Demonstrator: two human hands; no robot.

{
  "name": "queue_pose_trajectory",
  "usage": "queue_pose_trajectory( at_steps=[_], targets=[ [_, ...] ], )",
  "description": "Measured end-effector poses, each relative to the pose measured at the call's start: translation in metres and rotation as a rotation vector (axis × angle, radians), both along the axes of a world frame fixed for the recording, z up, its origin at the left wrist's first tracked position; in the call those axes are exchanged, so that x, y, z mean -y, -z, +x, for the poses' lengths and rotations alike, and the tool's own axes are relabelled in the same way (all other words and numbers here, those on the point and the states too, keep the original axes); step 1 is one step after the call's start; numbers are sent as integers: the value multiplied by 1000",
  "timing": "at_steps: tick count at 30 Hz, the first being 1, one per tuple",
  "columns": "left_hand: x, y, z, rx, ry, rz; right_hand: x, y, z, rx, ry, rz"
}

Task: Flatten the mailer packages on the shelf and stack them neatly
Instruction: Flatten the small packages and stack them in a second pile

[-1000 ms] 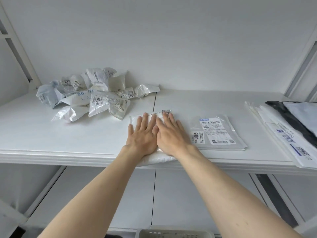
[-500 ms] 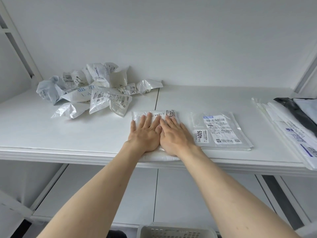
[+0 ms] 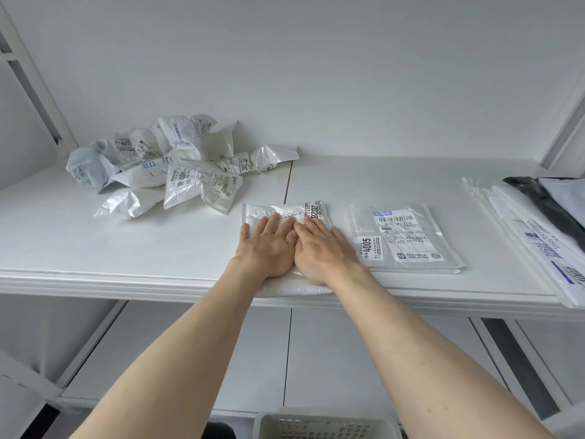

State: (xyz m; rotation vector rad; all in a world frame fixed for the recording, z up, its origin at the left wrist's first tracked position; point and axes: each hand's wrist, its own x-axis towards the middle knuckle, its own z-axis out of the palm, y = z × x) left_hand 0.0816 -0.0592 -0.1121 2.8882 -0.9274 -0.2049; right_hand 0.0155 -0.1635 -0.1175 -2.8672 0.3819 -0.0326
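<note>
White plastic mailer lies at the shelf edge; left hand and right hand press it flat, fingers straight, side by side

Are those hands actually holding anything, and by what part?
Nothing is gripped. The left hand and right hand lie flat, side by side, pressing on the middle of a white plastic mailer bag on the white shelf.

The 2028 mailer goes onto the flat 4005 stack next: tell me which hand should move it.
Right, probably. The right hand presses the side of the 2028 mailer nearest the 4005 stack, which lies just right of it. The left hand sits on the far side and would have to cross over.
</note>
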Motion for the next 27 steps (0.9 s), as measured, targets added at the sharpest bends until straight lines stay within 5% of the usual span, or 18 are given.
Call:
queue_pose_trajectory(
  at_steps=[14, 21, 27],
  targets=[
    [-6, -8, 3, 190, -156, 69, -21, -13, -22, 257, 69, -297],
    [-54, -40, 4, 153, -367, 354, -29, -29, -45, 397, 131, -163],
    [-65, -67, -9, 38, -289, 171, -53, -35, -45, 247, 68, 29]
  ],
)
